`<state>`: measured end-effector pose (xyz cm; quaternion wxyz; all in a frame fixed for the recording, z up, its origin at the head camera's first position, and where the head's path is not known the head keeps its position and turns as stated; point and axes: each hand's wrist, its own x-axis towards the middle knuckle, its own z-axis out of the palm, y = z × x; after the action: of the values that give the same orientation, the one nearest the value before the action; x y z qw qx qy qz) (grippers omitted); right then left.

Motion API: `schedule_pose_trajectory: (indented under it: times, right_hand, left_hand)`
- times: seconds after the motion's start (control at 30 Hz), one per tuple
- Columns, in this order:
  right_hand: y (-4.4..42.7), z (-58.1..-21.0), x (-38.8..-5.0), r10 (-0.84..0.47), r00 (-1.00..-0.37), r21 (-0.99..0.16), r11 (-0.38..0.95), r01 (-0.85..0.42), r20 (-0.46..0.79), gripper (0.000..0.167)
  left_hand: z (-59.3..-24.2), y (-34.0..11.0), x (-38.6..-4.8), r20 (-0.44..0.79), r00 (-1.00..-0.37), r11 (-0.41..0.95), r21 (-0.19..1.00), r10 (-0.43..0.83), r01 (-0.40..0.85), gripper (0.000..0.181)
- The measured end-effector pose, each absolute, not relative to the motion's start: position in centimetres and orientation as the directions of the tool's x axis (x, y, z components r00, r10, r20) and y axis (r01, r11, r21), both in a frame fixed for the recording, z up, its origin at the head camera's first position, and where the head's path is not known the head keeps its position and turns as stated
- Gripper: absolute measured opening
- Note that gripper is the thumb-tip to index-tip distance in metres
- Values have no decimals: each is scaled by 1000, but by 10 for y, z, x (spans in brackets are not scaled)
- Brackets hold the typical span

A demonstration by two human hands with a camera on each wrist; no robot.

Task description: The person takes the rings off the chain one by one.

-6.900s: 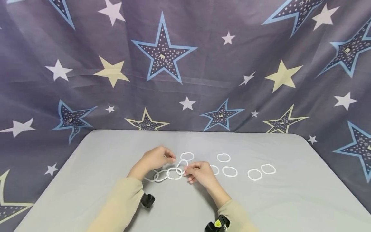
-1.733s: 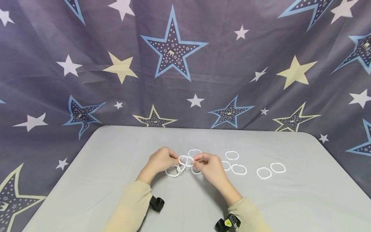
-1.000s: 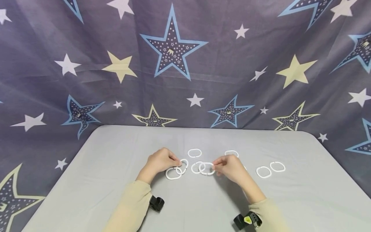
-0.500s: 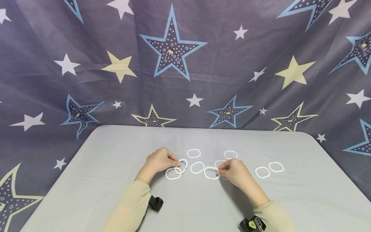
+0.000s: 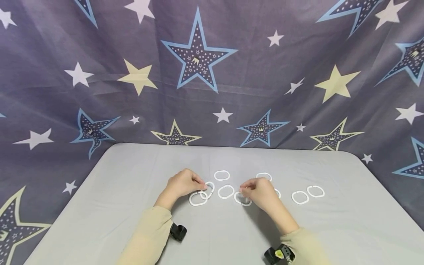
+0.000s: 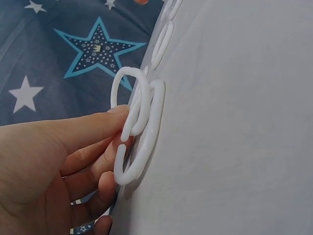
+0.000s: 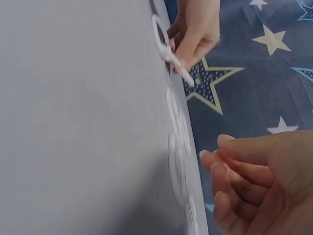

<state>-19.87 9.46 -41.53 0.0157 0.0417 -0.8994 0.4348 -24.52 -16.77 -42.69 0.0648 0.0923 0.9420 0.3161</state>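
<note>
My left hand [image 5: 183,183] pinches a white oval plastic link [image 6: 129,71] between thumb and fingers. Through it passes a second white link [image 6: 155,112], which hangs low at the tabletop. My right hand [image 5: 263,191] hovers just above a single link [image 5: 236,198] on the table; its fingers are loosely bent and hold nothing, as the right wrist view shows. Part of that link is covered by the hand. Between the two hands lies another separate link [image 5: 225,198]. One more link [image 5: 277,190] shows partly from behind the right hand.
Further loose links lie at the back, one in the middle [image 5: 222,171] and one behind the right hand [image 5: 264,173]. To the right, two links [image 5: 300,204] sit close together on the grey table [image 5: 132,165]. A star-patterned curtain [image 5: 232,103] hangs behind the table.
The longer chain has come apart. My right hand drew a link rightward, set it down and let go, rising slightly off it. My left hand keeps its hold on the joined pair.
</note>
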Motion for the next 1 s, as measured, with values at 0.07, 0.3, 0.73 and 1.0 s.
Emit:
schedule_pose_trajectory:
  times: [0.07,0.3,0.73,1.0]
  right_hand:
    - [85,-416,-202,-62,-996,-811,578,-89,65,5]
    - [50,-421,-213,-91,-992,-863,491,-121,87,8]
    - [23,-431,-222,-120,-992,-888,451,-89,39,13]
    - [24,-430,-222,-113,-992,-895,434,-103,60,13]
  left_hand:
    - [-427,-168,-246,-63,-974,780,611,219,136,11]
    - [-425,-168,-247,-59,-971,766,626,231,144,10]
    - [-424,-167,-246,-64,-953,722,668,296,179,9]
    - [-424,-190,-250,-103,-871,581,781,481,229,22]
